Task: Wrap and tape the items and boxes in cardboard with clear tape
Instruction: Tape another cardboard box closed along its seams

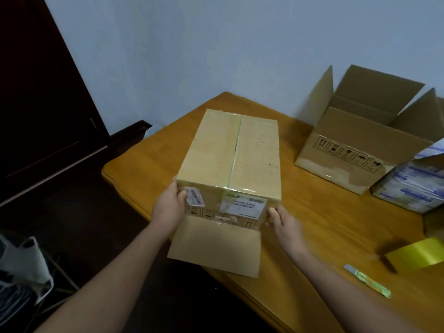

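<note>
Cardboard box (230, 159) held between left hand (169, 207) and right hand (286, 227), fingers (181, 194) clasping its near corners.

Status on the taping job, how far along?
Done: closed box has clear tape along its top seam. In hand: left hand and right hand grip its near end, a loose flap open below. Left: open box behind, flaps up; tape roll lies idle.

Tan box (230, 159) — white labels; orange-brown table (324, 224); yellow-green tape roll (418, 254).
</note>
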